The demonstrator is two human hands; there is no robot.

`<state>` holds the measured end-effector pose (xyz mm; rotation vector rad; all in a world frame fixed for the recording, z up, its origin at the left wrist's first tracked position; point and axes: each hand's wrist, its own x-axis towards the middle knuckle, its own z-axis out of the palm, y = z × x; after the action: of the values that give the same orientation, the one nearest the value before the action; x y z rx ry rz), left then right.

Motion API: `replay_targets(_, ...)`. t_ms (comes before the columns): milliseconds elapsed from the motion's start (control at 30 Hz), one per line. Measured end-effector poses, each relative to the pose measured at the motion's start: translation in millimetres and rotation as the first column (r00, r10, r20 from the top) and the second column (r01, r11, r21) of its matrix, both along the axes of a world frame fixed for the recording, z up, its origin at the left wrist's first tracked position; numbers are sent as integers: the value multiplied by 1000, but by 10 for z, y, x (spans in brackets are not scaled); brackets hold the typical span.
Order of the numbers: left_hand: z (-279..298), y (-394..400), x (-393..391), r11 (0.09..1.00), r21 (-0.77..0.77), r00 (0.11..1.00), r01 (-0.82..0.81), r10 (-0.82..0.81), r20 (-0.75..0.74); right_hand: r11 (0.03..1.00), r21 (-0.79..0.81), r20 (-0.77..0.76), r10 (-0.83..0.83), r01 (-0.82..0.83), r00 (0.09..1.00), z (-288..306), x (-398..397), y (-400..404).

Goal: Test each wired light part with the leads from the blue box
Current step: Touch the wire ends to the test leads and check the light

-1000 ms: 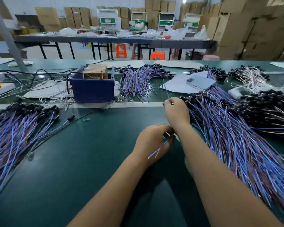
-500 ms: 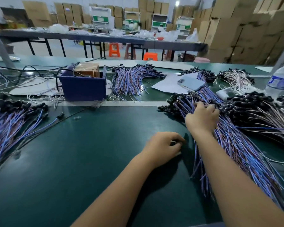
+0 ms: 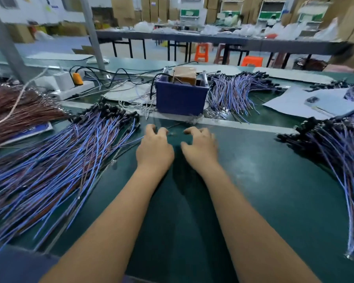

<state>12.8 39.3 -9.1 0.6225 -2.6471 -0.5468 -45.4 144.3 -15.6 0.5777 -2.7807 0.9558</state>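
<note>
Far left edge of the table: a brown-wired bundle (image 3: 18, 117). Next to it, toward the near left corner, a large heap of blue-wired light parts (image 3: 55, 166), black heads pointing to the far side, wires trailing toward the near edge.

Centre: the left hand (image 3: 154, 149) and right hand (image 3: 200, 148) lie side by side, palms down, on the bare green mat. Fingers of both are loosely curled. Blur prevents a firm finding on whether either holds anything; no part is visibly gripped.

The blue box (image 3: 181, 97) stands just beyond the fingertips, on the far side of the pale strip (image 3: 243, 124) that crosses the table. The thin leads (image 3: 173, 125) appear to lie on the mat between the fingertips and the box, running roughly left to right. Both hands are about equally near; the left hand is the closer to the left heap.

Right edge: a second heap of blue-wired parts (image 3: 339, 158), well apart from the right hand. A phone (image 3: 331, 103) lies on paper toward the far right.

Change noted: half a second earlier the right hand rested on the right heap and the left was closed on the mat nearer the body. Both have since advanced toward the box.
</note>
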Motion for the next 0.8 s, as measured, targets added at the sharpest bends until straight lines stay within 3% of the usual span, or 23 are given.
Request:
replay_targets(133,42,-304,-61,986,6,984,-166,165,59,992,94,-47,90,-85,995,-105,14,-65)
replay_targets(333,4,-350,-234,960,-31,959,-278,279,45,992,-63,-18,109,-110,994,-98,12,8)
replay_targets(433,-30,-353,-234,967,86,952,-239,251,-174,976,-178,-14,127,-127,992,-86,23,10)
replay_targets(500,19,-329,-222,985,153,895,-74,133,-425,933,-340,51,141,-115,989,-54,26,21)
replay_targets(567,92,-225,-204,959,227,776,169,13,-631,852,-513,167,222,-108,961,-1,27,27)
replay_targets(600,131,-136,-197,895,314,719,316,-10,-695,793,-600,226,295,-106,929,28,34,32)
replay_targets(667,188,83,-178,628,521,665,579,7,-747,620,-784,332,463,-33,821,96,34,62)
replay_targets(733,223,266,-164,322,639,673,699,6,-740,450,-882,410,588,139,697,179,12,139)
replay_targets(800,242,307,-151,164,667,680,727,-37,-732,365,-903,423,658,228,623,204,-61,222)
